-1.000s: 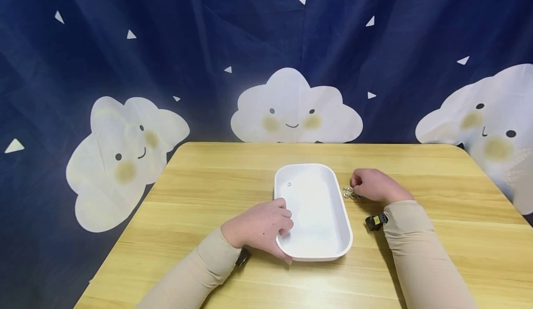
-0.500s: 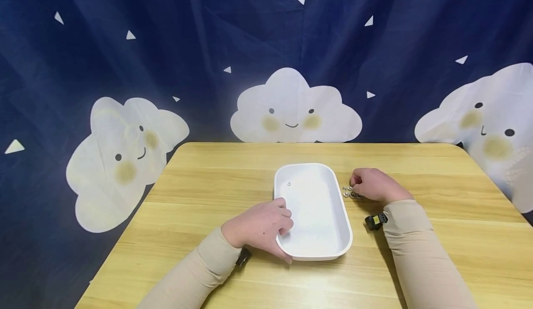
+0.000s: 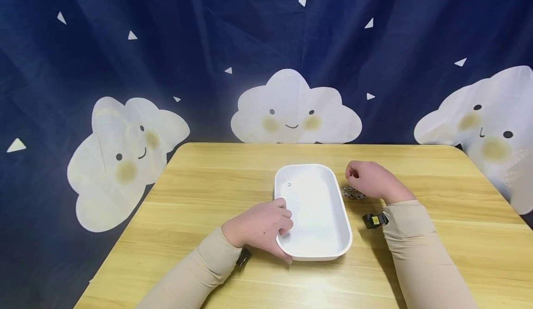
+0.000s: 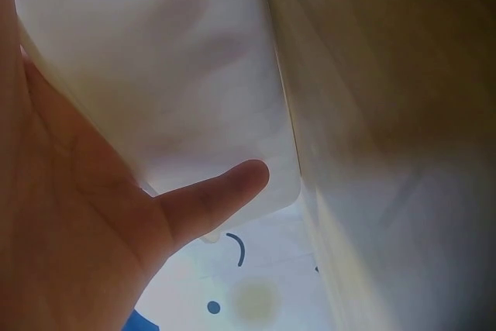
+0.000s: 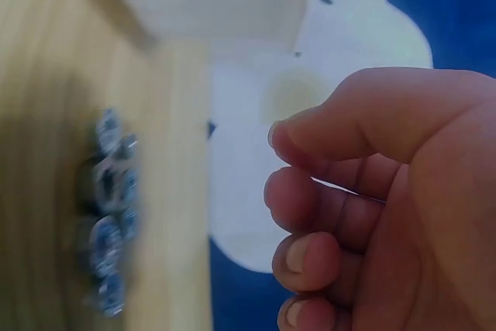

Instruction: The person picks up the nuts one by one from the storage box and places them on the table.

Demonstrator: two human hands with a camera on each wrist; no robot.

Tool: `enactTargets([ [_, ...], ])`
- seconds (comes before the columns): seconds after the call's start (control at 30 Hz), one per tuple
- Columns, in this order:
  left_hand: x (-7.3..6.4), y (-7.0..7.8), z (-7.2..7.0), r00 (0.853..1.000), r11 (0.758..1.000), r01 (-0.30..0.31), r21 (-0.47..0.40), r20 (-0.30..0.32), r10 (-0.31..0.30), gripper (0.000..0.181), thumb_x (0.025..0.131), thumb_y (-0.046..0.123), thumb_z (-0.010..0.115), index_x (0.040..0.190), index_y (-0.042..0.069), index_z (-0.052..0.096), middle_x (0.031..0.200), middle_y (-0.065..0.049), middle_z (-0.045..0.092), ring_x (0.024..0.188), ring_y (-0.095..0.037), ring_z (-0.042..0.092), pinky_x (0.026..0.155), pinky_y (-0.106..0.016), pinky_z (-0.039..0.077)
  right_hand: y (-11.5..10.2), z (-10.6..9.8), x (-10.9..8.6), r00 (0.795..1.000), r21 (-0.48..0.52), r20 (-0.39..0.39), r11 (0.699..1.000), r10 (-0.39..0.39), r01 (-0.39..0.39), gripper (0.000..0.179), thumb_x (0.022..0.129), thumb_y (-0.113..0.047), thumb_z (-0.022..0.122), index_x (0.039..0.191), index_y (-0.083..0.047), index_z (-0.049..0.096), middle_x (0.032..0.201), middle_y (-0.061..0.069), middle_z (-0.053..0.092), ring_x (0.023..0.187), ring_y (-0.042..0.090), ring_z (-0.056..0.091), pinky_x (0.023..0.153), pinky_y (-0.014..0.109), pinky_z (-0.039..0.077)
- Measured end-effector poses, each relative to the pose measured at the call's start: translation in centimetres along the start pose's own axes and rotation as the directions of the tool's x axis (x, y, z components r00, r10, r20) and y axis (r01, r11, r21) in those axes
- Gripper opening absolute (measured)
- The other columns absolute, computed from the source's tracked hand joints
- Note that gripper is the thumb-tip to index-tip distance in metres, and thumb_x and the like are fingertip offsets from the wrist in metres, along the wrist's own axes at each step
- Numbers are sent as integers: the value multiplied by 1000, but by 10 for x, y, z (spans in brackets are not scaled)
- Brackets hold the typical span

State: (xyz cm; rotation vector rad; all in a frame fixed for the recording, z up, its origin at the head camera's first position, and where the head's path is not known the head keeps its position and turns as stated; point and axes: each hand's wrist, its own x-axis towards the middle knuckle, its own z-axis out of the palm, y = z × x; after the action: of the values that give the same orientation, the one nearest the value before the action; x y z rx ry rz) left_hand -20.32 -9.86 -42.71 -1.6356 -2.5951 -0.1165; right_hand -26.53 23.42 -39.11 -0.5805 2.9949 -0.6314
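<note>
A white rounded tray [image 3: 314,216] sits on the table, and my left hand [image 3: 260,228] grips its near left side. The left fingers curl over the rim, while the left wrist view has the thumb [image 4: 221,195] against the outer wall. One small pale metal nut [image 3: 289,184] lies inside the tray at the far left. Several shiny metal nuts [image 5: 108,184] are clustered on the table right of the tray. Just over them is my right hand [image 3: 374,179], its fingers curled and the thumb close to the index fingertip. I see no thing between those fingertips.
The wooden table [image 3: 208,175] ends at a dark blue curtain [image 3: 200,45] printed with white clouds. Black wrist cameras [image 3: 374,220] are strapped under both sleeves [image 3: 422,249].
My right hand has lifted slightly up and away from the nuts, so more of the cluster shows. The left hand and the tray stay where they were.
</note>
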Motion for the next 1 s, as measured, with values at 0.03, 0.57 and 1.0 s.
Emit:
enactTargets([
  [0.03,0,0,0,1000,1000,2,-3,0,-2,64,63,75,78,65,24,41,69,16,37,79,-9,35,61,-17,30,-3,-2,0,1000,1,-6,1000,-9,9,9,91,-13,54,89,-14,63,74,-3,56,70,18,53,68,38,43],
  [0.57,2,-2,0,1000,1000,-23,-2,4,23,66,63,78,76,64,23,39,68,15,37,76,-10,34,64,-19,29,-51,-13,-3,994,18,-7,994,-110,110,10,92,-11,56,92,-16,65,72,-5,52,66,15,50,67,36,41],
  [1.0,2,-2,-1,999,999,-31,9,13,30,65,63,78,76,64,24,41,68,16,37,74,-11,34,66,-21,28,-88,1,12,976,-27,86,979,-198,201,6,91,-14,63,96,-17,66,84,-5,60,75,16,53,69,36,45],
])
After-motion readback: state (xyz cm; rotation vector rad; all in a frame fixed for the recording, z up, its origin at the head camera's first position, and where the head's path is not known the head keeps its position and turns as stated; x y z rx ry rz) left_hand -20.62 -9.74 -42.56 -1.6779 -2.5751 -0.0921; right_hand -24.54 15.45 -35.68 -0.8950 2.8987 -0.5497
